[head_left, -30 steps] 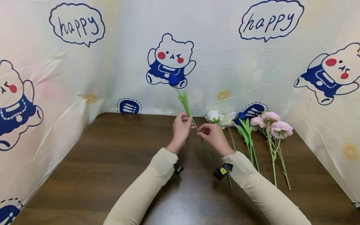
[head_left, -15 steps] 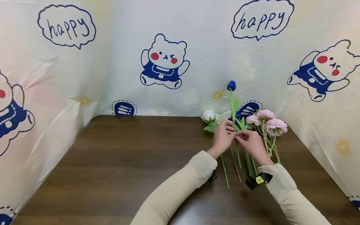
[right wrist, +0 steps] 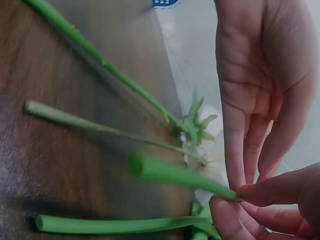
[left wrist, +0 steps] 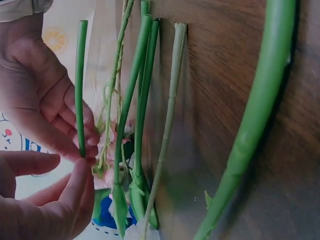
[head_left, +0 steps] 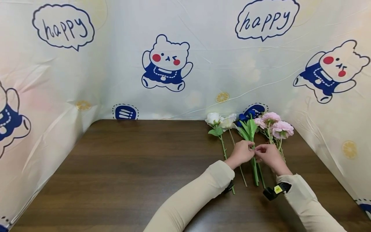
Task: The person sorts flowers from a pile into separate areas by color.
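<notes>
A blue artificial tulip with long green leaves (head_left: 252, 127) is held by its stem (left wrist: 80, 85), its flower among the other blue tulips (head_left: 240, 120). My right hand (head_left: 271, 156) pinches this stem between thumb and fingertip, seen closely in the right wrist view. From the other side, my left hand (head_left: 242, 152) has its fingertips around the same stem, touching the right fingers. The lower end of the stem (right wrist: 165, 171) sticks out free below both hands. More green tulip stems (left wrist: 142, 100) lie just beneath. Overlapping flowers make the heads hard to tell apart.
White flowers (head_left: 214, 118) lie to the left of the tulips, their stems (head_left: 223, 146) running toward me. Pink flowers (head_left: 281, 129) lie on the right. A patterned cloth (head_left: 203, 80) encloses the brown wooden table (head_left: 139, 167) at the back and sides.
Both hands have carried the blue tulip from left of the white flowers to the right, then lowered it onto the other tulips. Its flower has dropped from in front of the cloth.
</notes>
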